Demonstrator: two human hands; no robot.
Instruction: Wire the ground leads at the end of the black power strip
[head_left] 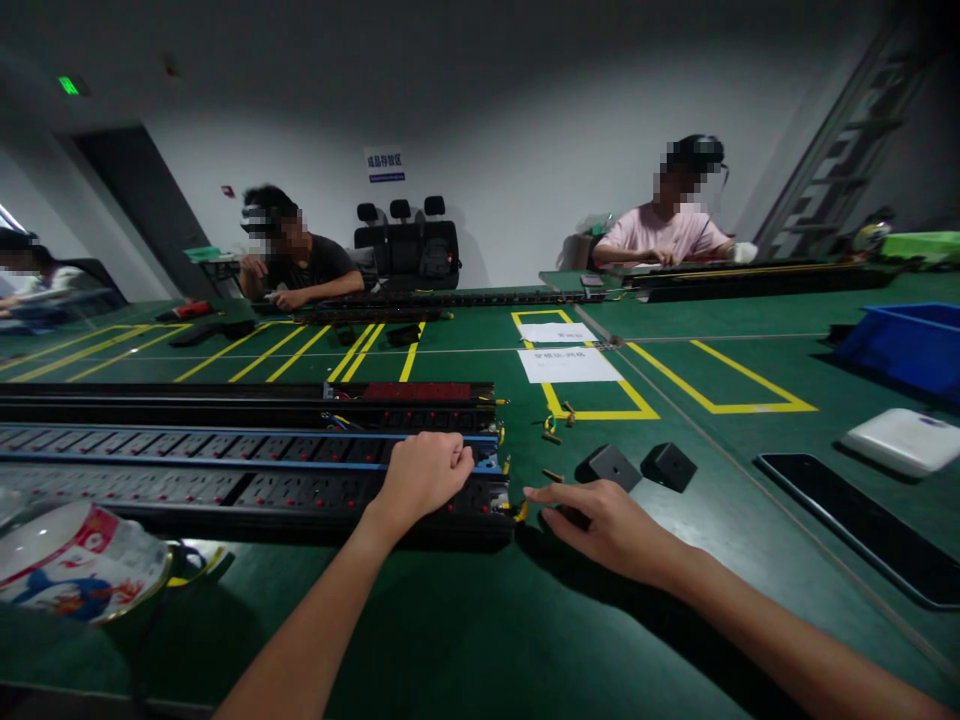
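Long black power strips (300, 490) lie side by side on the green table, with rows of sockets and small red switches. Over their right end rests my left hand (424, 475), its fingers curled closed; whatever they may hold is hidden. My right hand (604, 525) is just beyond that end, index finger stretched out and thumb apart, with nothing visible in it. Near its fingertips are a yellow-green wire (520, 512) coming from the nearest strip and a small brass-coloured piece (553, 476). Two black end caps (611, 467) lie just behind this hand.
A phone (862, 520), a white case (904, 440) and a blue bin (904, 345) are at the right. Paper sheets (574, 366) lie over yellow tape. A patterned paper tub (82, 565) stands at the near left. Several people sit across the table.
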